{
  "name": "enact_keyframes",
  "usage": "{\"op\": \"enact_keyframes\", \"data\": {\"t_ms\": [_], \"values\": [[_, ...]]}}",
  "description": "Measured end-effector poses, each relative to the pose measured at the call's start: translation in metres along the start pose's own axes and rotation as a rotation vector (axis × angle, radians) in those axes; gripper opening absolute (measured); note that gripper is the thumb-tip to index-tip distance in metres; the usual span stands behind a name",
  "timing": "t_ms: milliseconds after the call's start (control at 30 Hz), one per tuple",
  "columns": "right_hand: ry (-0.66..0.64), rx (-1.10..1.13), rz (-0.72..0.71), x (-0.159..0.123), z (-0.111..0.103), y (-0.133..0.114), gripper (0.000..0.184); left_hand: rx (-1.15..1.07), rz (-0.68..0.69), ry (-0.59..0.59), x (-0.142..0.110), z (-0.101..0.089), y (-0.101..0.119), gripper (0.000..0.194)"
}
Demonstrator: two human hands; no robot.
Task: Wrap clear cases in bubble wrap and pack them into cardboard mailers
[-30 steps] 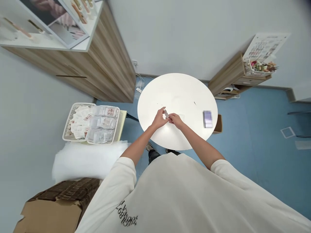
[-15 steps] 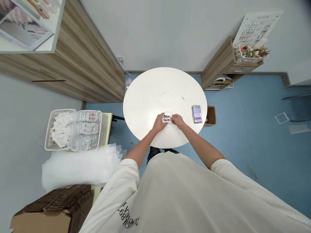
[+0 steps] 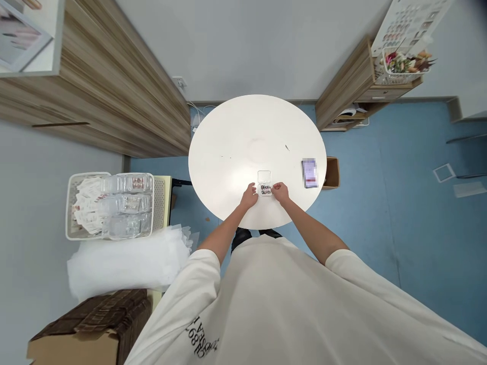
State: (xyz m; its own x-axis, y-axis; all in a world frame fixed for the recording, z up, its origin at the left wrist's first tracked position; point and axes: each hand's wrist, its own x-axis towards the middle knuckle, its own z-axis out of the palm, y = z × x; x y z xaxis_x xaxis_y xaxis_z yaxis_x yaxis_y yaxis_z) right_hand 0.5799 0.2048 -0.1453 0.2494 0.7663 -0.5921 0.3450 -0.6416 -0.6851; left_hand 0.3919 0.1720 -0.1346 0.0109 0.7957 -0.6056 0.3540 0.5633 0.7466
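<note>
A small clear plastic case (image 3: 264, 176) lies on the round white table, its lid folded back toward the far side. In its near half rests a white card with two rows of dark, glossy false nails (image 3: 266, 190). My left hand (image 3: 249, 196) is just left of the case, its fingers apart and holding nothing. At the case's right edge, my right hand (image 3: 280, 192) has its thumb and fingertips drawn together by the card; what is between them is too small to make out.
On the white table (image 3: 228, 132), a phone (image 3: 310, 173) lies to the right. A cardboard box (image 3: 332, 173) stands below that edge. To my left are a white basket (image 3: 69, 208) of packets and clear cases, a white foam-like roll (image 3: 129, 266), and stacked cardboard (image 3: 76, 350).
The card of false nails, held up between both hands before, now lies in the open case. My left hand has let go and moved slightly left; my right hand has also drawn outward.
</note>
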Motion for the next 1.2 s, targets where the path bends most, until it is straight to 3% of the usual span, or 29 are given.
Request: {"op": "enact_keyframes", "data": {"t_ms": [167,400,567,867,1200], "values": [[-0.011,-0.044,-0.043,0.001,0.004,0.011,0.021,-0.028,-0.019,-0.033,-0.002,0.007,-0.001,0.07],[-0.076,-0.003,-0.019,-0.006,-0.004,0.009,0.019,-0.053,-0.038,-0.028,0.0,0.006,-0.001,0.068],[-0.06,0.036,-0.031,-0.001,-0.01,-0.001,0.018,-0.077,-0.055,0.022,0.013,0.002,0.003,0.065],[-0.089,0.172,-0.081,0.015,-0.01,-0.029,0.027,-0.182,-0.061,0.101,0.045,-0.006,0.03,0.062],[-0.162,0.23,-0.031,0.013,0.0,-0.042,0.035,-0.278,-0.023,0.039,0.049,-0.006,0.034,0.065]]}}
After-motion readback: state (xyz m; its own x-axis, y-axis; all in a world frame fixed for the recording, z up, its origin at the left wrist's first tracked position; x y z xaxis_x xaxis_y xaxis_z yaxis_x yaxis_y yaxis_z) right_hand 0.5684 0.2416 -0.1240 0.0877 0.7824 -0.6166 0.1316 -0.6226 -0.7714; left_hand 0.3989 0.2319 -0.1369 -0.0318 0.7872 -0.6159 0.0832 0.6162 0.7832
